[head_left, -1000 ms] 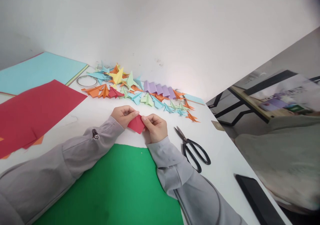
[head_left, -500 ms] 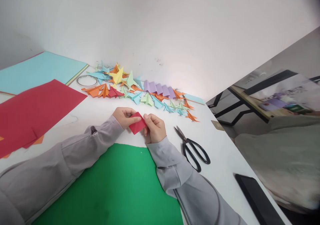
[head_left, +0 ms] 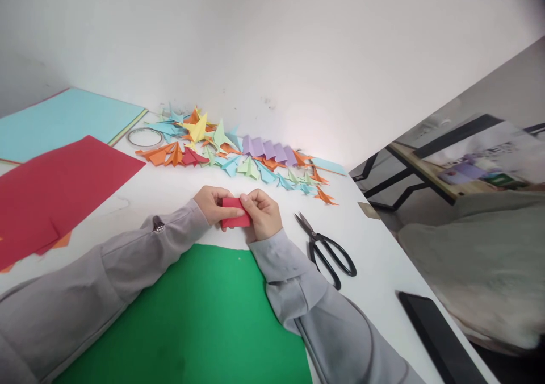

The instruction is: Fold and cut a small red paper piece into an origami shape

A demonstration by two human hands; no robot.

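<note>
Between my two hands, just above the white table, is a small folded piece of red paper (head_left: 232, 222). My left hand (head_left: 213, 203) pinches its left side, thumb lying across the front. The right edge is gripped by my right hand (head_left: 263, 213), thumb on top and fingers curled behind. Below my wrists lies a large green sheet (head_left: 204, 310). Beyond my hands, a row of folded paper pieces in several colours lies along the wall, among them a yellow one (head_left: 197, 128) and a purple pleated strip (head_left: 268, 151).
Black-handled scissors (head_left: 326, 247) lie right of my right hand, with a black phone-like slab (head_left: 438, 336) nearer the table edge. On the left are a large red sheet (head_left: 68, 185), light blue sheets (head_left: 63, 122) and a tape roll (head_left: 145, 138). A wall (head_left: 255, 49) stands behind.
The red paper has turned from a tilted diamond to a level rectangle. My right hand has closed in over its right side, and my left fingers have shifted slightly.
</note>
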